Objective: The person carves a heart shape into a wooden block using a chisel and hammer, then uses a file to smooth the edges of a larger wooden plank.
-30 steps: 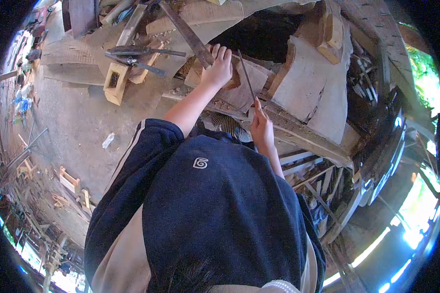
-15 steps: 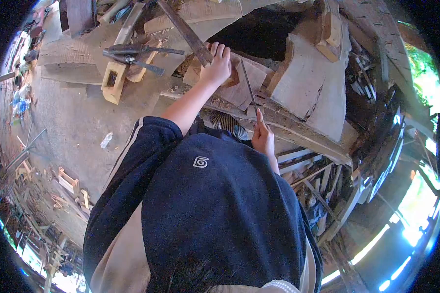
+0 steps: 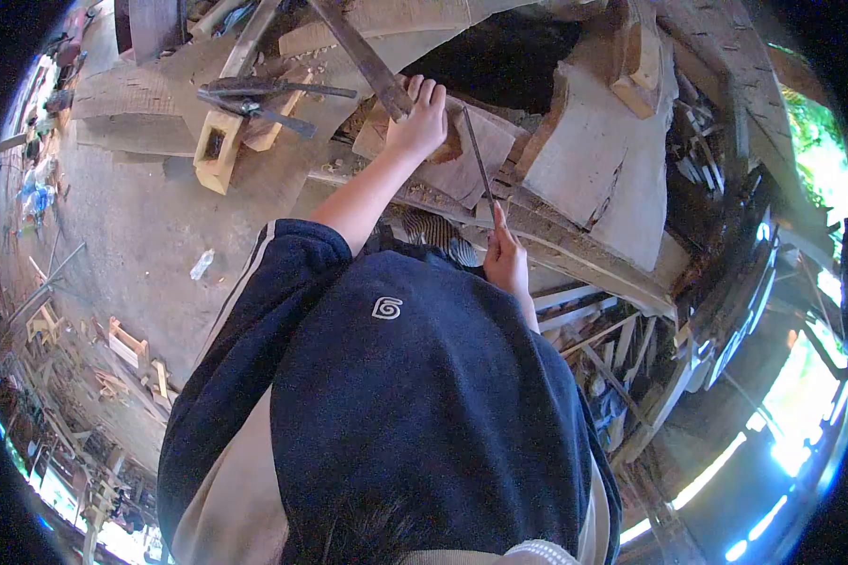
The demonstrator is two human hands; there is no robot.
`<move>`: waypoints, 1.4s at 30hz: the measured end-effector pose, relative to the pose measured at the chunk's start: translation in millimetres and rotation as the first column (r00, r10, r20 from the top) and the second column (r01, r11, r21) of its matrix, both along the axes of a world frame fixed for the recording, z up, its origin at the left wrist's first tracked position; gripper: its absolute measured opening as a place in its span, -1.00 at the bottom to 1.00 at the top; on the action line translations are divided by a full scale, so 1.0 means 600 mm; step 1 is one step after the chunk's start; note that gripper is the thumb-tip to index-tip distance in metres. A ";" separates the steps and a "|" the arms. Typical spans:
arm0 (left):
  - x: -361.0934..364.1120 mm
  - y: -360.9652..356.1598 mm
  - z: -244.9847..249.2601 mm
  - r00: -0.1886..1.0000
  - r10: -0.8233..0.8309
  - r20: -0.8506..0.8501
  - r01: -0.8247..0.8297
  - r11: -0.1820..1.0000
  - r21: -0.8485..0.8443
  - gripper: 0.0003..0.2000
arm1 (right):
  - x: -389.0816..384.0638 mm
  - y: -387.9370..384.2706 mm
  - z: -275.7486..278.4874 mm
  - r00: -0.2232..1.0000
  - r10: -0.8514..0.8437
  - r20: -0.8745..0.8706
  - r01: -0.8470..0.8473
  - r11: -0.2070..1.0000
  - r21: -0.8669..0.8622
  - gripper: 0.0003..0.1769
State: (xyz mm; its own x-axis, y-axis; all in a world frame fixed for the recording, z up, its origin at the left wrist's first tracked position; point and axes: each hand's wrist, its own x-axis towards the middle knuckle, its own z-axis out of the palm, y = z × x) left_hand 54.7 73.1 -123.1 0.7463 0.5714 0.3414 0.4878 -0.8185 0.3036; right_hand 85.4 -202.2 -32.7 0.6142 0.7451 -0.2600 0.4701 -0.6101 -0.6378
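My left hand [image 3: 418, 124] is closed at the lower end of a long brown wooden bar [image 3: 361, 56], its fingers bent over a wood block [image 3: 476, 160]. The bar slants away to the upper left. In my right hand [image 3: 507, 259] is a thin, dark, straight tool [image 3: 479, 155], with the index finger stretched along it. The tool lies over the right part of the block and looks like a narrow line from above, so its kind does not show. A dark round hollow shows in the block beside my left hand.
A hammer [image 3: 278, 89] and another dark tool lie to the left, by a pale wood block with a square hole [image 3: 219, 151]. A broad slab [image 3: 603, 155] lies to the right. A plank edge [image 3: 575, 250] runs in front of me. A plastic bottle [image 3: 202, 265] lies on the floor.
My right hand has slid slightly forward, away from my body, with the thin tool. My left hand stays on the bar and block; the whole view has shifted a little.
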 end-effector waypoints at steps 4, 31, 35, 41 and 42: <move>-0.001 -0.001 -0.005 1.000 0.015 0.023 -0.016 0.999 0.035 -0.71 | -0.001 0.001 0.003 1.000 0.014 -0.003 -0.014 1.000 -0.002 -0.31; -0.003 0.002 -0.002 0.998 0.004 0.059 -0.006 0.999 0.038 -0.67 | 0.024 0.070 -0.027 0.997 0.048 0.060 -0.046 0.998 -0.034 -0.33; 0.000 -0.001 -0.008 0.998 0.010 0.066 -0.012 1.000 0.021 -0.68 | 0.038 0.094 -0.052 0.989 0.113 0.096 -0.122 0.987 0.103 -0.33; 0.002 -0.001 -0.022 0.998 0.022 0.066 -0.023 1.000 0.013 -0.68 | 0.038 0.126 -0.053 0.986 0.067 0.150 -0.071 0.997 0.017 -0.37; 0.003 -0.001 -0.021 0.995 0.027 0.099 -0.030 0.999 0.021 -0.67 | 0.039 0.126 -0.052 0.986 0.068 0.150 -0.071 0.997 0.017 -0.37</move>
State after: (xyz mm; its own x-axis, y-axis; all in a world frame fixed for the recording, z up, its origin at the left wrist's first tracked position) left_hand 56.4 72.6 -136.0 0.6917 0.5834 0.4256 0.4796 -0.8117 0.3333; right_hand 108.5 -126.3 -64.0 0.5911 0.7920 -0.1528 0.6016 -0.5591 -0.5704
